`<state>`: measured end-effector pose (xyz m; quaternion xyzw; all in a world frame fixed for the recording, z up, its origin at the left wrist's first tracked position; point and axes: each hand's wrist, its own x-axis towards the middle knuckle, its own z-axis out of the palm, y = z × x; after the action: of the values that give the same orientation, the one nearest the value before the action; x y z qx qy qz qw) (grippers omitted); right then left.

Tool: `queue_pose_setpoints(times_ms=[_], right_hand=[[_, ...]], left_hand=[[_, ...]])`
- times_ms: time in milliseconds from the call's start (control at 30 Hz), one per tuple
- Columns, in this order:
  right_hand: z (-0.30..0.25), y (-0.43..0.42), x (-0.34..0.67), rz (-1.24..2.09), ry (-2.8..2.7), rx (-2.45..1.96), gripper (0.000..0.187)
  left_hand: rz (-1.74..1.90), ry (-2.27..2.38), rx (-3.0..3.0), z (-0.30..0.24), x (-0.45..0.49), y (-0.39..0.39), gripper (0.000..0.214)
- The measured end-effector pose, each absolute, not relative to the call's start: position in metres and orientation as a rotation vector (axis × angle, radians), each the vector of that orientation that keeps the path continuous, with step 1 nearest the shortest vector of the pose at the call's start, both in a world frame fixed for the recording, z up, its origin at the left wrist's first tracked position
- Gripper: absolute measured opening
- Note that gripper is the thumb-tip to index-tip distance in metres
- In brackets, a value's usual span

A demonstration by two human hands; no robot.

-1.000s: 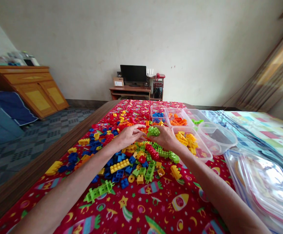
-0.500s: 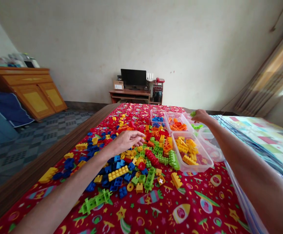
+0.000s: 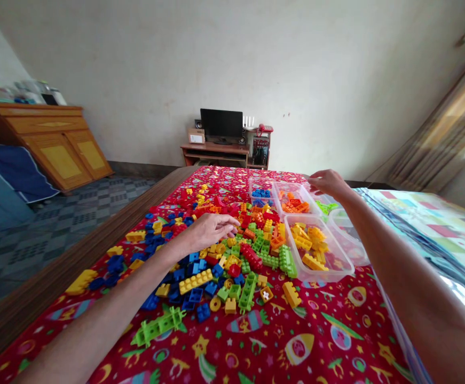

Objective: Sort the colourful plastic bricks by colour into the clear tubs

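Sorting of plastic bricks, seen from the head camera. At far left, well apart from the left fingers, the dark wooden edge [image 3: 36, 290] bounds the red cloth [image 3: 264, 368]. A long green brick [image 3: 158, 326] lies nearer the wearer than those fingers. The left hand [image 3: 214, 230] is poised over the mixed brick pile [image 3: 217, 271], fingers loosely bent with only a narrow gap to the thumb; no brick shows between them. To the right of these fingertips, and farther off, stand the blue-brick tub [image 3: 261, 184] and the orange-brick tub [image 3: 313, 202]; the yellow-brick tub [image 3: 324, 275] stands nearer. The right hand [image 3: 316, 185] is above the green-brick tub [image 3: 322, 198], fingers slightly parted and holding nothing visible; green bricks [image 3: 326, 207] lie below them. A round tub [image 3: 346, 230] sits under the right forearm. The step in hand is judged to be placing green bricks. A further pick would call for raising the right fingers over the tub rims toward the pile; the roomiest approach appears to be the near cloth.
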<state>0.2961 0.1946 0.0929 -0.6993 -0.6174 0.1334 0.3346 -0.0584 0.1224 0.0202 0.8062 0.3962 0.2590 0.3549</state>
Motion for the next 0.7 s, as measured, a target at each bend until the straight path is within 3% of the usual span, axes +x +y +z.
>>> queue_pose_setpoints(times_ms=[267, 433, 700], right_hand=[[0.077, 0.108, 0.180, 0.424, -2.083, -1.280, 0.027], [0.041, 0.086, 0.143, 0.167, -2.451, -1.388, 0.019], [0.025, 0.068, 0.139, -0.037, -2.773, -1.518, 0.043]], left_hand=[[0.711, 1.080, 2.295, 0.021, -0.059, 0.119, 0.029], [0.640, 1.179, 2.499, 0.019, -0.067, 0.094, 0.026], [0.652, 1.128, 2.785, 0.013, -0.081, 0.071, 0.023]])
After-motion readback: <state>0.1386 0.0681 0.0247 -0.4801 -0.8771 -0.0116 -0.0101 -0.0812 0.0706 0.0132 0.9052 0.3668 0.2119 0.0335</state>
